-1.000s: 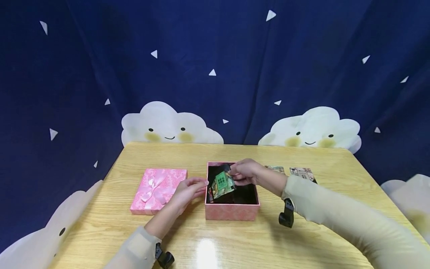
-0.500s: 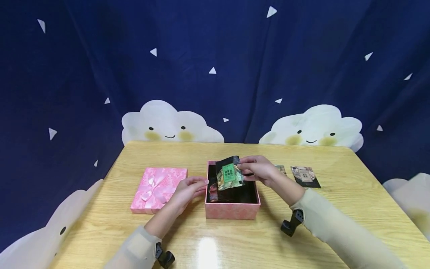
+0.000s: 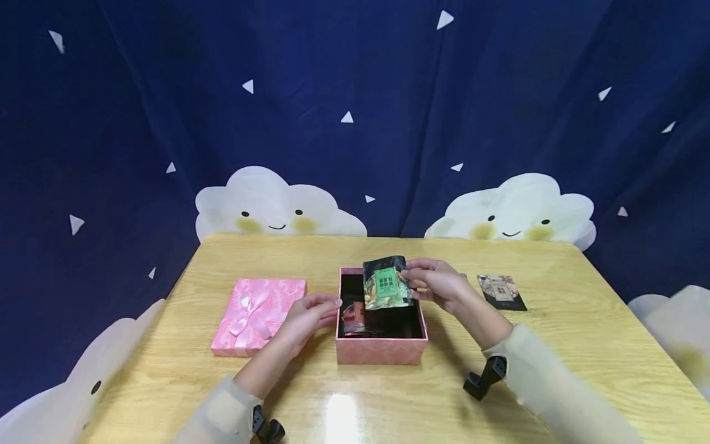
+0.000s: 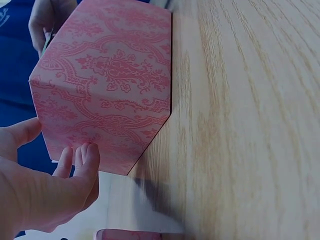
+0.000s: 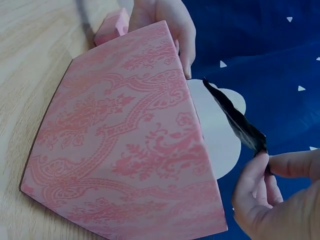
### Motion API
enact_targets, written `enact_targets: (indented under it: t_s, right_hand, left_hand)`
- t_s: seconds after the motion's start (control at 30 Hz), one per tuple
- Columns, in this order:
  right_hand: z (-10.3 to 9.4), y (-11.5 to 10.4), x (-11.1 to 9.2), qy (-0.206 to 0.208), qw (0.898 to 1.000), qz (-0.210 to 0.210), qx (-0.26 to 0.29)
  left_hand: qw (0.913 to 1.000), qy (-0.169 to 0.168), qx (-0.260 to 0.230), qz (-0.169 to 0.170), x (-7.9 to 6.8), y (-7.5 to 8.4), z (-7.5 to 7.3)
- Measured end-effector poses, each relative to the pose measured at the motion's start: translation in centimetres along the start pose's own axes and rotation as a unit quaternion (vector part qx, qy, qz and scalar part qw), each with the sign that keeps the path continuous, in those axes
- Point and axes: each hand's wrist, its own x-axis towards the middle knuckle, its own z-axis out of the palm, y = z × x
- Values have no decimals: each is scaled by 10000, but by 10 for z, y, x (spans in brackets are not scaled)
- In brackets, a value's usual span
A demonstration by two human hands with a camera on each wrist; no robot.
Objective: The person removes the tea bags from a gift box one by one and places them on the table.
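Note:
My right hand (image 3: 438,283) pinches a black sachet (image 3: 387,283) with a green label by its right edge. It is held over the open pink box (image 3: 383,351); in the right wrist view the sachet (image 5: 237,117) shows nearly edge-on above the rim. Inside the box, at its left, lie sachets with a red label (image 3: 354,316); part of the dark inside is hidden. My left hand (image 3: 307,317) is at the box's left wall. In the left wrist view its thumb meets the rim, while the relaxed fingertips (image 4: 90,150) touch the patterned side.
A pink lid (image 3: 257,317) with a ribbon bow lies left of the box. On the right, a sachet (image 3: 501,291) lies flat on the wooden table (image 3: 455,401), and another is mostly hidden behind my right hand. A dark blue curtain (image 3: 388,80) with clouds hangs behind.
My right hand has lifted the green-labelled sachet up from within the box and moved it rightward, uncovering the red-labelled sachets. The left hand has stayed at the box's left wall.

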Motion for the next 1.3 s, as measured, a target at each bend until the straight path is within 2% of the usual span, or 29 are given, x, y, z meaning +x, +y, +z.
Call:
enact_targets:
  t_s: [0.17,0.43,0.93,1.3]
  right_hand:
    - [-3,7,-2,-79,9998,-21,197]
    - [-13,11,-2,-56,9989,-185,425]
    - [-21,12,-7,-24,9983,-149,559]
    - [-49,16,-16,37,9976,-62,695]
  left_hand:
    - [10000,6,48,-54,-3,-3,-2]
    - [10000,-83,2,53,3,-3,1]
    - [10000,-64,-44,8,2,-2,-3]
    - [10000,-87,-26,-15,4,-3,-2]
